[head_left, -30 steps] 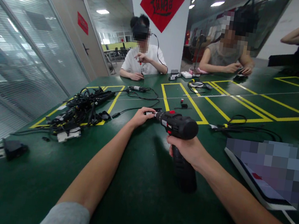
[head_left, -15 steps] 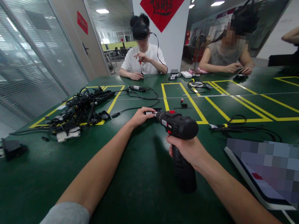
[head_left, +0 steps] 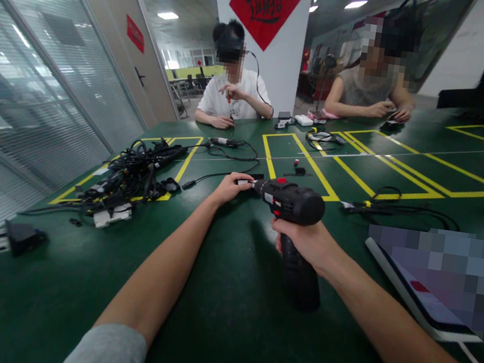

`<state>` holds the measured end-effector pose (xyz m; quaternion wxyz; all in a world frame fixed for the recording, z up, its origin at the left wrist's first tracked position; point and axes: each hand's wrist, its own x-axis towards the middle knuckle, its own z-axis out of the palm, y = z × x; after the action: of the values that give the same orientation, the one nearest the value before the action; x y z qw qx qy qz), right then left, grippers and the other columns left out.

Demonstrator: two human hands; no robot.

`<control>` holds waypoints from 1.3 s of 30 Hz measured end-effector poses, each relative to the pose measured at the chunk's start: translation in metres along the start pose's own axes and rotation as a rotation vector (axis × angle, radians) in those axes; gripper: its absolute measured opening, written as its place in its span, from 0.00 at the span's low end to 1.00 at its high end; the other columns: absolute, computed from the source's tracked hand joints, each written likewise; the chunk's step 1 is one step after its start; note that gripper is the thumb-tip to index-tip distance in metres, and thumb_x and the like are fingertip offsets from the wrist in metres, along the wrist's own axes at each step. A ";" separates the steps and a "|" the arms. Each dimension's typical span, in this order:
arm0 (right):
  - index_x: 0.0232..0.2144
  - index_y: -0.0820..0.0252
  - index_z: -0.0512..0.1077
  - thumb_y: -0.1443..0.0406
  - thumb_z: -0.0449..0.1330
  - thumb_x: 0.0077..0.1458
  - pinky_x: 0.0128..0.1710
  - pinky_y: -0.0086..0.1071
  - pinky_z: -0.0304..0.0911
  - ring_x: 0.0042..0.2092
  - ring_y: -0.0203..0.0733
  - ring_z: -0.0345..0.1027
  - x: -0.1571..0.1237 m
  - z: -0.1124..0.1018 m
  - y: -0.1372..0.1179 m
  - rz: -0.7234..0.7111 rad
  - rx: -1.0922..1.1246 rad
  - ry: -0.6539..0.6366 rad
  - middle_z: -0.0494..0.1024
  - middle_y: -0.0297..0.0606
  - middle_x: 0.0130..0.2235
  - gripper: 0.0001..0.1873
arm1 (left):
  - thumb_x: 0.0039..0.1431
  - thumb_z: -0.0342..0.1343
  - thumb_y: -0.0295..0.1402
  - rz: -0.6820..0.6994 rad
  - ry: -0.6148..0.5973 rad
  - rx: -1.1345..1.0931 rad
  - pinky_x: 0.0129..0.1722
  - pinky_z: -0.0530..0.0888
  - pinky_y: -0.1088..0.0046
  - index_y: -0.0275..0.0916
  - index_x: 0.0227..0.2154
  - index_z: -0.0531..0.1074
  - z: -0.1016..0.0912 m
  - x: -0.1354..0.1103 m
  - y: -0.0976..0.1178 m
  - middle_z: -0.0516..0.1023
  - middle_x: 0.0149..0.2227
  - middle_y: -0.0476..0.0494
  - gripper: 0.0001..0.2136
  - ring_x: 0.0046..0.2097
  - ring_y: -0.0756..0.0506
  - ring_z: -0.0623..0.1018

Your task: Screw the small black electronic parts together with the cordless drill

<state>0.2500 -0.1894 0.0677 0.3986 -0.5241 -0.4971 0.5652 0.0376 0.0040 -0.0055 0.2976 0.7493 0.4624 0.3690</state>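
My right hand (head_left: 299, 238) is wrapped round the grip of a black cordless drill (head_left: 297, 204) with red details. The drill lies on its side in the air, its chuck pointing left toward my left hand. At the tip of the bit, my left hand (head_left: 233, 187) holds a small dark flat piece (head_left: 255, 177) low on the table, its fingers closed on it. A light patch shows on that piece beside the fingertips. Its exact kind is partly hidden by the fingers and the chuck.
A heap of black cables and adapters (head_left: 135, 172) lies to the left. A laptop-like device (head_left: 416, 290) sits at the right, with a black cable (head_left: 409, 212) behind it. Two people (head_left: 236, 93) sit across the green table (head_left: 216, 298), which bears yellow tape outlines.
The view has shifted very slightly. Both hands and the drill keep nearly the same place. At the far right, a person's raised arm has moved.
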 end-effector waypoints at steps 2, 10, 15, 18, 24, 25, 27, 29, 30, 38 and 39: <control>0.23 0.60 0.69 0.68 0.60 0.44 0.21 0.31 0.60 0.19 0.39 0.66 0.001 0.000 0.001 -0.007 0.008 0.001 0.72 0.36 0.17 0.02 | 0.50 0.60 0.37 0.002 -0.008 -0.001 0.59 0.66 0.60 0.39 0.42 0.80 0.000 0.000 0.000 0.79 0.48 0.42 0.16 0.51 0.40 0.75; 0.23 0.60 0.69 0.69 0.60 0.44 0.21 0.31 0.60 0.19 0.39 0.66 0.001 0.000 0.001 -0.009 0.010 -0.001 0.71 0.36 0.16 0.02 | 0.50 0.60 0.36 0.013 0.001 0.020 0.60 0.66 0.61 0.39 0.41 0.80 -0.001 -0.001 0.005 0.79 0.47 0.42 0.15 0.52 0.40 0.74; 0.23 0.60 0.69 0.69 0.60 0.43 0.21 0.32 0.61 0.19 0.40 0.66 0.001 0.000 0.000 -0.016 0.009 -0.001 0.72 0.36 0.16 0.02 | 0.50 0.60 0.36 0.029 -0.002 0.018 0.60 0.66 0.61 0.39 0.41 0.80 -0.001 -0.001 0.004 0.79 0.47 0.42 0.15 0.52 0.40 0.74; 0.24 0.59 0.69 0.69 0.61 0.43 0.20 0.32 0.61 0.18 0.40 0.66 0.001 0.001 0.000 -0.020 0.027 0.011 0.71 0.35 0.16 0.02 | 0.50 0.60 0.37 0.037 -0.002 0.020 0.60 0.66 0.61 0.39 0.41 0.80 -0.001 0.000 0.003 0.79 0.47 0.42 0.15 0.51 0.40 0.74; 0.22 0.59 0.69 0.69 0.60 0.43 0.20 0.31 0.59 0.19 0.39 0.66 0.001 0.001 0.001 -0.022 0.009 0.002 0.71 0.36 0.16 0.02 | 0.49 0.61 0.38 0.016 0.009 0.023 0.59 0.67 0.62 0.39 0.41 0.80 -0.001 0.001 0.001 0.79 0.47 0.42 0.16 0.52 0.40 0.74; 0.22 0.59 0.69 0.69 0.59 0.43 0.20 0.31 0.59 0.19 0.39 0.66 0.002 0.000 0.002 -0.027 0.010 -0.001 0.72 0.36 0.16 0.02 | 0.49 0.61 0.38 0.019 0.009 0.022 0.59 0.67 0.62 0.39 0.42 0.80 -0.001 0.001 0.000 0.79 0.47 0.42 0.16 0.52 0.40 0.74; 0.23 0.59 0.69 0.69 0.60 0.43 0.20 0.31 0.59 0.19 0.39 0.66 0.003 -0.001 0.004 -0.029 0.018 -0.007 0.72 0.36 0.17 0.01 | 0.49 0.61 0.38 0.023 0.009 0.013 0.59 0.67 0.61 0.39 0.42 0.80 -0.001 0.001 -0.001 0.79 0.47 0.42 0.16 0.51 0.40 0.74; 0.23 0.59 0.70 0.69 0.60 0.43 0.21 0.31 0.59 0.19 0.39 0.66 0.004 -0.001 0.004 -0.022 0.028 -0.009 0.72 0.36 0.17 0.01 | 0.49 0.61 0.38 0.022 0.006 0.002 0.59 0.67 0.61 0.39 0.41 0.80 -0.001 0.001 -0.002 0.79 0.47 0.41 0.16 0.51 0.40 0.75; 0.24 0.59 0.70 0.69 0.60 0.43 0.21 0.32 0.59 0.20 0.39 0.66 0.004 -0.001 0.004 -0.016 0.032 -0.008 0.72 0.36 0.17 0.01 | 0.49 0.61 0.38 0.021 0.004 -0.002 0.59 0.67 0.60 0.38 0.42 0.80 -0.001 0.001 -0.002 0.79 0.47 0.41 0.16 0.51 0.40 0.75; 0.25 0.60 0.69 0.69 0.60 0.42 0.20 0.32 0.59 0.19 0.39 0.65 0.001 0.001 0.000 0.015 0.077 0.016 0.72 0.35 0.16 0.04 | 0.49 0.61 0.38 0.002 0.013 -0.011 0.60 0.67 0.61 0.38 0.42 0.80 0.000 0.002 -0.002 0.79 0.47 0.41 0.17 0.51 0.40 0.75; 0.25 0.60 0.69 0.69 0.60 0.42 0.20 0.31 0.59 0.19 0.39 0.65 0.001 0.001 0.000 0.018 0.074 0.013 0.72 0.35 0.16 0.04 | 0.49 0.61 0.38 0.003 0.013 -0.009 0.60 0.66 0.61 0.38 0.42 0.80 0.000 0.002 -0.002 0.79 0.47 0.41 0.17 0.52 0.40 0.75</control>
<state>0.2488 -0.1888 0.0676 0.4159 -0.5172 -0.4683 0.5833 0.0369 0.0067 -0.0062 0.2977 0.7462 0.4614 0.3764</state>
